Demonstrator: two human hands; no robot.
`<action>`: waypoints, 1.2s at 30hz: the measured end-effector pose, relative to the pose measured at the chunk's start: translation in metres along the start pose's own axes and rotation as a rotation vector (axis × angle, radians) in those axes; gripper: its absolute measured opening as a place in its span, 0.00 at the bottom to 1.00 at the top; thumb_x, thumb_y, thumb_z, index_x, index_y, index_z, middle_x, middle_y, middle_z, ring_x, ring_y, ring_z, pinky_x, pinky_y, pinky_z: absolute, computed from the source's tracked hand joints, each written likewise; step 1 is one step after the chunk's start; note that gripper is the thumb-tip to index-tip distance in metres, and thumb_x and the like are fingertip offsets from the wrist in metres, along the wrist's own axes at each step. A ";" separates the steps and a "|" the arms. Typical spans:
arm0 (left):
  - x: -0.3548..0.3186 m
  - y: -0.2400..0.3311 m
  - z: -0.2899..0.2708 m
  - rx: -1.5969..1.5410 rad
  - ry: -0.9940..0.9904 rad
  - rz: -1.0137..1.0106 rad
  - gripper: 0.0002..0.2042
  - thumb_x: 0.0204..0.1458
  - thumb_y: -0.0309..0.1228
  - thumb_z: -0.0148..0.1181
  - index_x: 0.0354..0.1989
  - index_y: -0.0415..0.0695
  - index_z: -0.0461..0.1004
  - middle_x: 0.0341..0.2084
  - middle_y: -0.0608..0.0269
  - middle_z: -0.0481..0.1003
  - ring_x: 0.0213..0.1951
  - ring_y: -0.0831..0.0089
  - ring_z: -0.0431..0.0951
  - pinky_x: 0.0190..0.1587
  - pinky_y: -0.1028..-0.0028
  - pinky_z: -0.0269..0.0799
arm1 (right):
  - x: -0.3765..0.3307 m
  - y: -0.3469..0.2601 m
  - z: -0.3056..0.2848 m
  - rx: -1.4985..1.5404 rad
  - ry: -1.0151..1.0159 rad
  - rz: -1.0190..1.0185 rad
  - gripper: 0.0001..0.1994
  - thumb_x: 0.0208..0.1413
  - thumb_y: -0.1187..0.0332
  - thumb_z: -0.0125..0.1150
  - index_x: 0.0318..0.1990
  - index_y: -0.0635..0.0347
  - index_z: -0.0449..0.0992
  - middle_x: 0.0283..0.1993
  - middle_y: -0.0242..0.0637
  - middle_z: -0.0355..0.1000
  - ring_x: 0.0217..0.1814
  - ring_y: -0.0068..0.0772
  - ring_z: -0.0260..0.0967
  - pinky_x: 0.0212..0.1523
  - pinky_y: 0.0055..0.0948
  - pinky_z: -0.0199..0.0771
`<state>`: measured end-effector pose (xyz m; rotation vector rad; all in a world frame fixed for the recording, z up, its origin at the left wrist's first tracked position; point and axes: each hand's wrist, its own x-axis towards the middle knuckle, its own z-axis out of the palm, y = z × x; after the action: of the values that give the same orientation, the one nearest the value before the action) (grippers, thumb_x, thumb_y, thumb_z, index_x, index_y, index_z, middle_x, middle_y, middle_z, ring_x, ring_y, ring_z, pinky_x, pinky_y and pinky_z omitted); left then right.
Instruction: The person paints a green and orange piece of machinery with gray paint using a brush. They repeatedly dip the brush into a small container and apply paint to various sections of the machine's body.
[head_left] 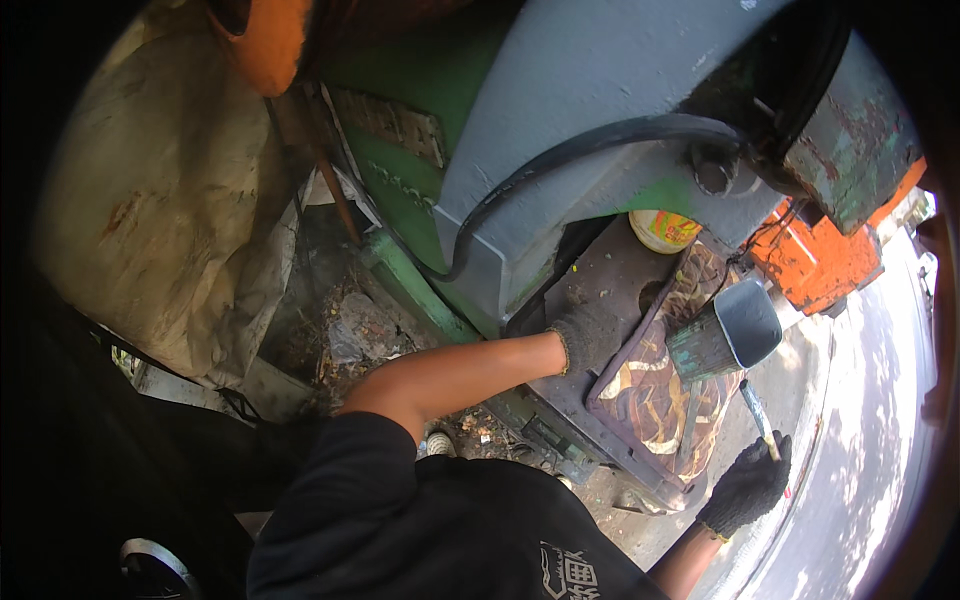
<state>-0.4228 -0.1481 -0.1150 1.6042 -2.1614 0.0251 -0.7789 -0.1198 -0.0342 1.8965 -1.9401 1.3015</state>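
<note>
Right hand [745, 487] holds brush [757, 408], apparently; yellow tub [664, 230] beyond.

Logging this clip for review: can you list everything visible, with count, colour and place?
machine body: one, grey and green, upper centre
hose: one, black, across the machine
patterned cloth: one, brown and cream, on the dark ledge
can: one, teal outside, grey paint inside, on the cloth
round tub: one, yellow, behind the cloth
sheet: one, dirty beige, left
left hand: grey glove, resting at the cloth's edge
right hand: black glove, holding a brush
</note>
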 end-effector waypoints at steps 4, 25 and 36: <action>0.007 -0.007 0.002 -0.044 -0.037 0.020 0.10 0.52 0.31 0.55 0.36 0.43 0.81 0.32 0.54 0.80 0.38 0.54 0.82 0.39 0.55 0.76 | 0.004 -0.019 -0.001 -0.068 0.010 -0.093 0.14 0.62 0.70 0.58 0.54 0.62 0.77 0.58 0.38 0.76 0.57 0.37 0.75 0.57 0.32 0.74; -0.038 0.012 -0.027 -0.098 -0.065 0.010 0.10 0.52 0.32 0.57 0.38 0.43 0.81 0.35 0.52 0.80 0.41 0.56 0.82 0.43 0.56 0.76 | 0.004 -0.065 -0.009 -0.219 0.036 -0.272 0.12 0.64 0.69 0.55 0.50 0.63 0.78 0.57 0.40 0.76 0.58 0.40 0.74 0.57 0.33 0.73; -0.136 0.036 -0.171 -0.344 0.886 -0.050 0.11 0.52 0.31 0.66 0.43 0.45 0.76 0.34 0.60 0.77 0.37 0.63 0.79 0.39 0.65 0.76 | 0.007 -0.069 -0.019 -0.269 -0.009 -0.236 0.12 0.64 0.69 0.55 0.51 0.65 0.77 0.57 0.43 0.75 0.60 0.42 0.73 0.59 0.34 0.71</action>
<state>-0.3669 0.0331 -0.0013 1.1326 -1.3481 0.2772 -0.7294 -0.1011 0.0145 1.9252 -1.7282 0.9181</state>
